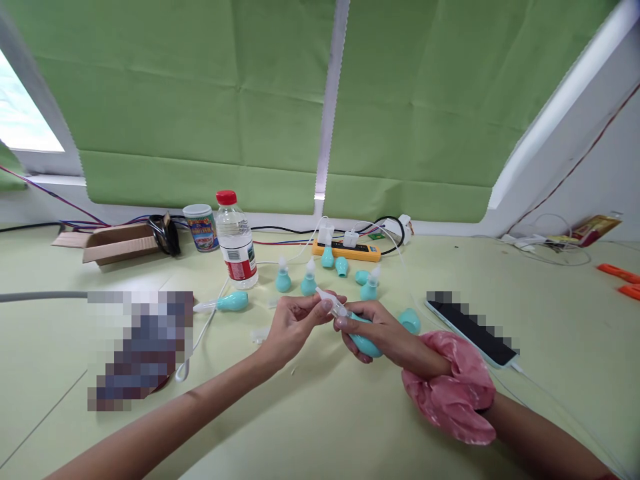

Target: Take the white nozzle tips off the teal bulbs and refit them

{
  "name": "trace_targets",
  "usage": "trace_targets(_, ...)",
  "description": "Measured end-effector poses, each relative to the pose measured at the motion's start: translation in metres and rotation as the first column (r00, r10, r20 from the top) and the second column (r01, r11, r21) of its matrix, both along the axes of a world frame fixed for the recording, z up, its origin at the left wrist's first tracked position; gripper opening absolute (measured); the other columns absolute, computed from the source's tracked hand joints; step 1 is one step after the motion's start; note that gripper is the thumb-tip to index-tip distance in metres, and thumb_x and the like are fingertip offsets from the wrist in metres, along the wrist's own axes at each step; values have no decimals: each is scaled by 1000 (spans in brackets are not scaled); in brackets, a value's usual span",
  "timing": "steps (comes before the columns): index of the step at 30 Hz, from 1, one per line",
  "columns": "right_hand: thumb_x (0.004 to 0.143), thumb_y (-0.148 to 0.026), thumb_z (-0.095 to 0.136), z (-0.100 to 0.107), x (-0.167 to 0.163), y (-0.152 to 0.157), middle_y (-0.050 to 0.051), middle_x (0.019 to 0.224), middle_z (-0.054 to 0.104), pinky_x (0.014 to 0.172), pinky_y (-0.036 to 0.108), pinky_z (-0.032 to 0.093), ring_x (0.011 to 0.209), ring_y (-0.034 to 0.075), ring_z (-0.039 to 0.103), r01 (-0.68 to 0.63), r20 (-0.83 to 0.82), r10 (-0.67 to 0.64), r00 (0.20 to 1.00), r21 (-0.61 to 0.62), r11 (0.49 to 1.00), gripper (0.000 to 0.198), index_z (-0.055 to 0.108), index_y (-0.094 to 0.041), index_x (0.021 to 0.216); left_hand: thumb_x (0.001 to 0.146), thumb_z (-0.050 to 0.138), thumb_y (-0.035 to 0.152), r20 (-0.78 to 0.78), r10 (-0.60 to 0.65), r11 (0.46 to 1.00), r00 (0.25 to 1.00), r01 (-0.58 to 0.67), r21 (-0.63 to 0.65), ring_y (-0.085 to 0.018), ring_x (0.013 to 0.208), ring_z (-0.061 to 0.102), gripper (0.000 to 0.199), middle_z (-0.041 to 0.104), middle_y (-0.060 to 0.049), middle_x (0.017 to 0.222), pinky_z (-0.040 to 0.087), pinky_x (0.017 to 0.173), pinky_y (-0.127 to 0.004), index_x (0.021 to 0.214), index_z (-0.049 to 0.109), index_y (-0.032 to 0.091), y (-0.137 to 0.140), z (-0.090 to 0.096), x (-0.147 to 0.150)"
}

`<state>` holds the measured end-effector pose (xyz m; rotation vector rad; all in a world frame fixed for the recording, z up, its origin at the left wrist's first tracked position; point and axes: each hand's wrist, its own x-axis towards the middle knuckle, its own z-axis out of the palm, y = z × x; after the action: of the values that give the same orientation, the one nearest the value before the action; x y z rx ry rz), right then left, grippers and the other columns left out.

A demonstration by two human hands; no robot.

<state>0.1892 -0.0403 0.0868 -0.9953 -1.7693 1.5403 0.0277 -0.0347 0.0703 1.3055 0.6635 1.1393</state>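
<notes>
My right hand (363, 327) is closed around the teal squeeze bulb (367, 345) of a nasal aspirator, with a pink scrunchie on that wrist. At the bulb's upper end, the fingers of my left hand (295, 327) pinch its clear nozzle (330, 301), which tilts up to the left. Beyond the hands stand teal aspirators with clear tips, among them one aspirator (283, 277) and another (309, 279). A loose teal bulb (410, 321) lies right of my right hand. Off to the left, one more aspirator (233, 301) rests on its side.
A water bottle (237, 247), a can (201, 230) and an open cardboard box (120, 243) stand at the back left. Behind the aspirators is an orange power strip (360, 251) with cables. A phone (473, 330) lies at right, and orange handles (623, 275) sit at the far right edge.
</notes>
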Motion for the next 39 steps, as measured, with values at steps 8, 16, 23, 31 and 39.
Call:
trace_targets(8,79,-39,48,-8,-2,9,-1,65,48,53,23,38,56,10,46,18,158,-104,982,471,882,21,49,-18,78,73,57,35,-165,51,995,985,-35,98,-25,108,47,24,62,-4,102,41,89,-33,88,67,18,-2,15,-9)
trace_targets(16,76,-30,51,-12,2,87,4,78,53,64,25,39,72,15,49,72,310,-538,784,815,575,15,55,-15,79,78,47,35,-799,439,859,410,67,507,-23,77,59,29,64,-7,90,44,69,-33,98,60,20,4,46,-50)
trace_targets(23,70,-25,55,-40,-9,120,6,74,58,67,30,39,72,21,53,95,432,-639,637,778,621,21,53,-12,87,64,62,22,-913,304,894,-271,414,175,-26,72,59,23,61,-12,83,42,57,-30,86,61,15,18,25,-69)
trace_targets(31,72,-29,54,-37,-4,107,15,96,58,72,34,41,82,26,56,109,405,-738,540,835,539,55,35,-10,120,77,46,17,-911,378,837,-163,482,261,-22,76,58,22,59,-9,87,42,59,-28,96,56,16,41,-12,-52)
trace_targets(39,79,-27,45,-51,10,44,11,101,56,70,33,46,95,24,49,-247,422,-634,647,904,349,27,51,-15,102,81,43,20,-861,419,874,-289,387,295,-23,85,56,18,58,-12,92,44,71,-32,89,57,12,48,15,-81)
